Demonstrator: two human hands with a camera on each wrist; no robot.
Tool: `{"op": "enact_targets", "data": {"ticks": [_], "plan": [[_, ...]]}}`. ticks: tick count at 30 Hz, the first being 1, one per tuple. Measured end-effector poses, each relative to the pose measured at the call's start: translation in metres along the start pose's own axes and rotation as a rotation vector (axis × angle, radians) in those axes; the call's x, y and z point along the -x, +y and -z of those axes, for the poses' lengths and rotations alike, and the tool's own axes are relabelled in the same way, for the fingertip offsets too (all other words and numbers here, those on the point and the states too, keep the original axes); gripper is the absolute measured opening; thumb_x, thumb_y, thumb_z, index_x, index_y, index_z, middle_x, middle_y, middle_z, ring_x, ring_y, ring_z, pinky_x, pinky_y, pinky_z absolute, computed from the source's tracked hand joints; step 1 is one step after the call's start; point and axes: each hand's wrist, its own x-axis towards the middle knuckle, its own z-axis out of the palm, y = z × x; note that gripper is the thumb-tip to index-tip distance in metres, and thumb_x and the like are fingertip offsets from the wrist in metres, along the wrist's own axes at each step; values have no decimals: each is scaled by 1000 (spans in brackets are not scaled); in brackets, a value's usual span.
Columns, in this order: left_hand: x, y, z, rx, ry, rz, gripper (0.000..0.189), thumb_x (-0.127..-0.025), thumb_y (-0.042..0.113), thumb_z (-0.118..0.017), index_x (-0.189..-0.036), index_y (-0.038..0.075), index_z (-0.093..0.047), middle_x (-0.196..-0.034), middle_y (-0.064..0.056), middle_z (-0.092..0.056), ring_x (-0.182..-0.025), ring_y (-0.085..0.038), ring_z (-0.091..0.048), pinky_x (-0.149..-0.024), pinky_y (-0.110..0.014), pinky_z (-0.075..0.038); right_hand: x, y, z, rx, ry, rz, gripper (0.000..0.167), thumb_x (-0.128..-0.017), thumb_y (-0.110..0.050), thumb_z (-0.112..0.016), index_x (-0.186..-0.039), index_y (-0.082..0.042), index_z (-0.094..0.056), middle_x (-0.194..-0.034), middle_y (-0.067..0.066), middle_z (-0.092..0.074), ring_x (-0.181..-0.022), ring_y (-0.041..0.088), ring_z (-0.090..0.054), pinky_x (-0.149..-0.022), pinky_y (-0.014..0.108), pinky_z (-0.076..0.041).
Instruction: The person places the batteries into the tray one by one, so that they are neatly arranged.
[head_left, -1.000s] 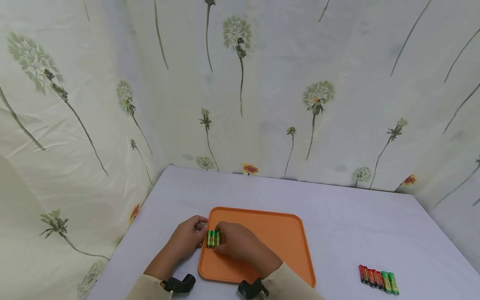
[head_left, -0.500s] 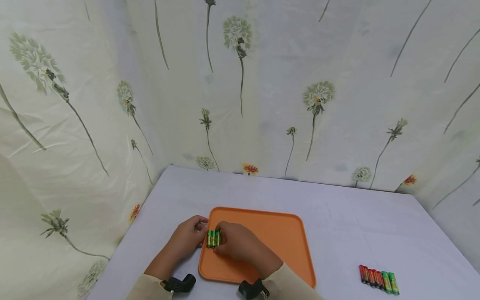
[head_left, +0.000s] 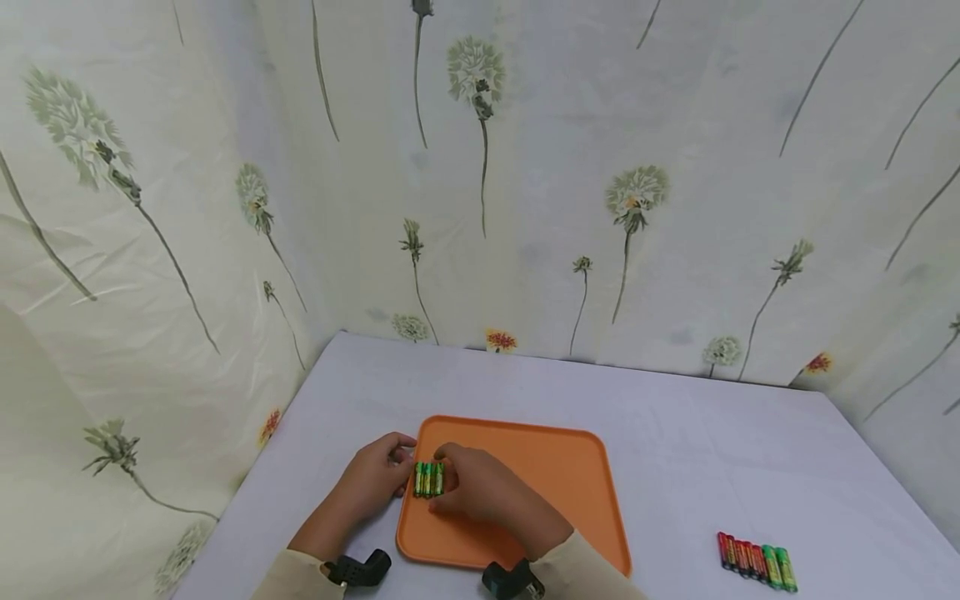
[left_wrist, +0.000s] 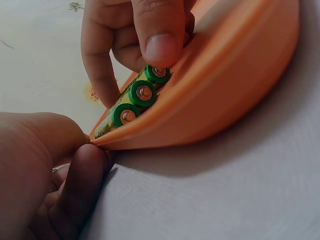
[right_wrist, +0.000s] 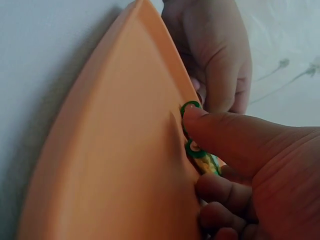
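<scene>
While the left hand (head_left: 378, 469) pinches the orange tray (head_left: 547, 487) by its edge, the right hand (head_left: 482, 483) pinches green batteries (head_left: 428, 481) lying parallel, long axes running near to far, copper ends (left_wrist: 144, 92) nearest.

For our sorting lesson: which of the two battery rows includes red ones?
The table row, right of the orange tray: it mixes red and green, while the tray row shows no red.

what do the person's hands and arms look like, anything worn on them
The left hand and right hand are bare, without gloves. The left sleeve and right sleeve are beige, with no print visible. A black device with a rounded end sits near each cuff: left device, right device.
</scene>
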Motion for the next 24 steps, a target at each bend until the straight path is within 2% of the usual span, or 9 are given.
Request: {"op": "enact_targets", "data": {"ticks": [4, 12, 17, 24], "plan": [[-1, 0, -1, -3, -5, 13, 29, -102, 17, -64, -131, 12, -64, -97, -2, -66, -68, -15, -65, -63, -33, -54, 3, 7, 2, -19, -5, 19, 68, -86, -36, -88, -141, -13, -57, -79, -4, -64, -67, 11, -57, -61, 29, -46], [0, 0, -4, -21, 11, -2, 30, -102, 17, -64, -132, 12, -65, -96, -1, -66, -67, -14, -64, -61, -32, -53, 19, 24, 20, 30, -46, 62, 64, -87, -40, -85, -142, -25, -57, -88, -10, -65, -77, 8, -60, -73, 30, -50], [2, 2, -5, -11, 15, -3, 30, -101, 15, -63, -131, 11, -65, -95, -1, -66, -67, -14, -64, -61, -32, -54, 37, 33, 36, 20, -49, 100, 56, -88, -37, -85, -136, -22, -61, -88, -12, -66, -78, 6, -62, -74, 27, -52], [4, 4, -4, -14, 32, -15, 29, -102, 14, -62, -131, 10, -65, -93, -2, -65, -66, -15, -64, -59, -31, -53, 58, 49, 56, -5, -37, 83, 53, -92, -37, -82, -137, -21, -60, -92, -11, -65, -80, 9, -62, -72, 28, -52]]}}
